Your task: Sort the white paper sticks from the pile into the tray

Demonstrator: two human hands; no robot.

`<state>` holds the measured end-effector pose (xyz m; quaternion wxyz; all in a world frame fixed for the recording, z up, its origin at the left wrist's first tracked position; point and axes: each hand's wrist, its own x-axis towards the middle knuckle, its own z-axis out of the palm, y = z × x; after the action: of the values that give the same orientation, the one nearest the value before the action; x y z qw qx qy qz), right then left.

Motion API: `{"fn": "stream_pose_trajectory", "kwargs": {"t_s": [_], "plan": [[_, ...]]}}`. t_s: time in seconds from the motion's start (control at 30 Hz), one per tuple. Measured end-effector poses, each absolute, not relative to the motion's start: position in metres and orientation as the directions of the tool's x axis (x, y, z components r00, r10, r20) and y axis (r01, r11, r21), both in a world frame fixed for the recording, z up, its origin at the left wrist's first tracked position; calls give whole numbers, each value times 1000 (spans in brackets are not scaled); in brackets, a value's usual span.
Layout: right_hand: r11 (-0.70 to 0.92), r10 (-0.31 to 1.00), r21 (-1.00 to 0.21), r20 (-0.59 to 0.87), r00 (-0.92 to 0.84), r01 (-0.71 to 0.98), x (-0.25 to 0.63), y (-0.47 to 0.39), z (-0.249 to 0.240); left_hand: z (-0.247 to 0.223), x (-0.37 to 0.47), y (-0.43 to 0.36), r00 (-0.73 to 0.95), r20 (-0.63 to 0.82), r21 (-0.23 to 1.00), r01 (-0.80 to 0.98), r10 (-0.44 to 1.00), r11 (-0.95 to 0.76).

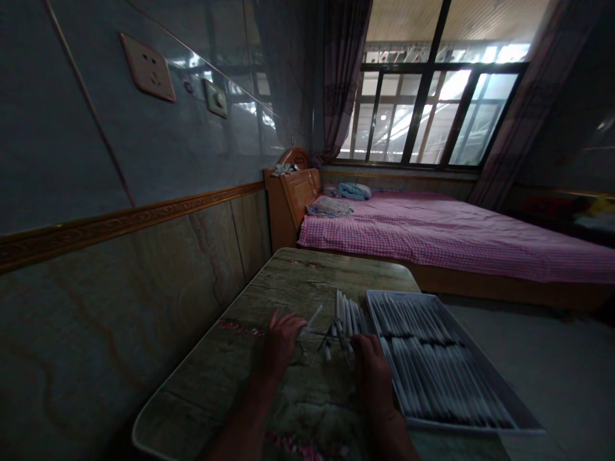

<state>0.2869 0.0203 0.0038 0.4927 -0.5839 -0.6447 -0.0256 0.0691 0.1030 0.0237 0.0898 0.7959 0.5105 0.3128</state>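
Note:
On the green marbled table [211,378], my left hand [284,333] is closed around one end of a white stick-like piece [314,315], which points up to the right. My right hand [372,365] is closed beside the tray's left edge; what its fingers hold, if anything, is too dark to make out. Between the hands lie several white sticks [348,307] side by side, with thin dark pieces [328,336] crossing near their lower ends. To the right, a white tray [521,419] holds two rows of slim white sticks with dark ends.
A bed [432,224] with pink checked cloth stands beyond the table, its wooden headboard [288,205] against the tiled wall [192,153] on the left. Grey floor [528,346] shows to the right of the tray. Behind the bed is a window [423,115] with curtains.

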Motion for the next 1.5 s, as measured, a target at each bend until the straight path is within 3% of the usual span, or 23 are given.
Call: {"fn": "stream_pose_trajectory", "kwargs": {"t_s": [0.17,0.33,0.5,0.63,0.83,1.07,1.5], "plan": [[384,685,-504,718,128,774,285,19,5,15,70,102,366,494,371,732,789,-572],[450,662,-544,735,144,708,279,24,2,6,75,104,394,610,340,654,688,-676],[310,796,-576,592,125,756,276,25,6,7,75,108,171,663,488,640,729,-593],[139,924,-409,381,30,902,266,26,28,6,75,109,15,590,648,587,807,-485],[141,965,-228,248,-82,964,254,37,50,8,78,107,17,459,763,504,888,-404],[154,964,-192,244,-104,969,253,40,41,11,79,104,21,448,731,567,894,-380],[97,954,-126,294,-56,987,252,50,25,18,87,96,177,542,611,589,822,-530]]}}
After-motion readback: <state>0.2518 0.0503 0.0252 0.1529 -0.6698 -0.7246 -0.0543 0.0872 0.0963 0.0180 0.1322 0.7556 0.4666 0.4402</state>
